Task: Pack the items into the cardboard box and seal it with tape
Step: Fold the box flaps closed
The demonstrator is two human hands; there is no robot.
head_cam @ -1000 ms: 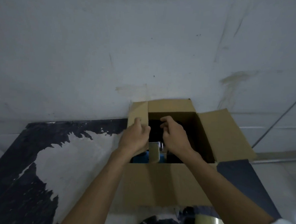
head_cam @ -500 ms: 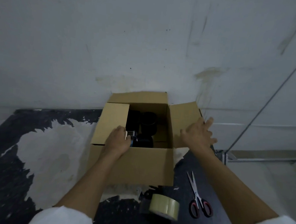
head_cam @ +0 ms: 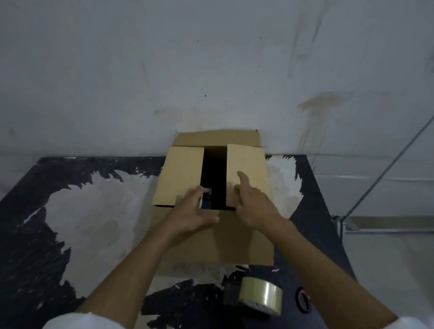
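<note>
A brown cardboard box (head_cam: 242, 238) stands on the table against the wall. Its left flap (head_cam: 179, 175) and right flap (head_cam: 247, 166) are folded down over the top, with a dark gap between them. Dark items and something blue (head_cam: 207, 201) show in the gap. The back flap (head_cam: 217, 138) still stands up. My left hand (head_cam: 192, 211) lies with straight fingers on the near corner of the left flap. My right hand (head_cam: 253, 204) presses flat on the right flap. A roll of clear tape (head_cam: 260, 295) lies in front of the box.
The table (head_cam: 18, 242) is black with large worn white patches. Red-handled scissors (head_cam: 304, 299) lie at the right, partly hidden by my right forearm. A grey wall (head_cam: 216, 63) rises right behind the box. A metal rail (head_cam: 393, 230) runs at the right.
My right hand has swung the right flap from standing out to folded down over the box. The left flap has come down flat under my left hand. The view has shifted.
</note>
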